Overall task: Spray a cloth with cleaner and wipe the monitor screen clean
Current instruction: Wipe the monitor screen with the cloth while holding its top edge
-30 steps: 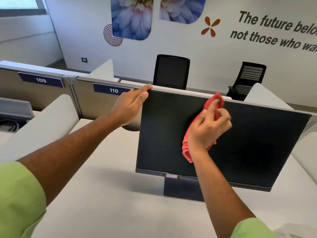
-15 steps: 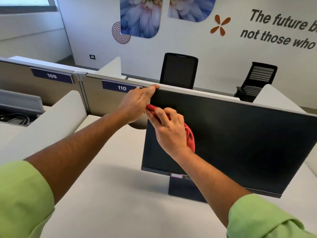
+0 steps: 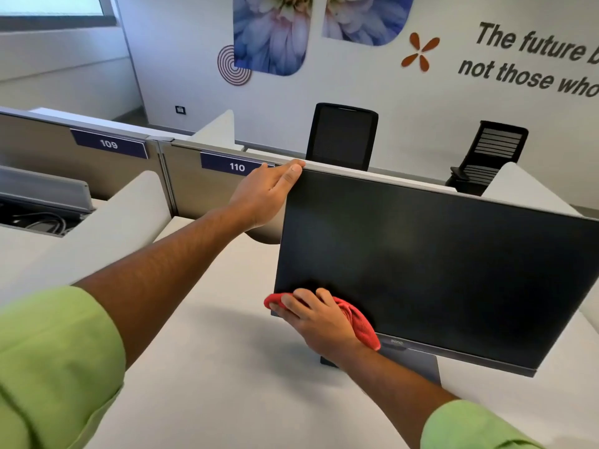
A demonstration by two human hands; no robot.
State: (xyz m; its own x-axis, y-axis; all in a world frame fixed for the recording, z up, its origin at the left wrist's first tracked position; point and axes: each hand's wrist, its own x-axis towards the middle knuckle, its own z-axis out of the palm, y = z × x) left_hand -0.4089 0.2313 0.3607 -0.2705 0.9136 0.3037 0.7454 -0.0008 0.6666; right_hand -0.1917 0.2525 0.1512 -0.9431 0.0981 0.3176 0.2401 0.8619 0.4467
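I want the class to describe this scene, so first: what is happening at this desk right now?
A person in green sleeves is wiping a dark monitor screen. The left hand grips the monitor's top left corner to steady it. The right hand presses a red cloth against the screen's bottom left corner. The monitor stands on a white desk. No spray bottle is in view.

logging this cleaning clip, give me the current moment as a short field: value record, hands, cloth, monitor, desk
left hand: left hand grips the monitor's top left corner, steadying it
right hand: right hand presses the cloth against the screen's bottom left corner
cloth: red cloth, bunched under the right hand
monitor: monitor, screen dark, upright on its stand
desk: white desk, monitor standing on it
spray bottle: none in view
partition labels: 109 and 110
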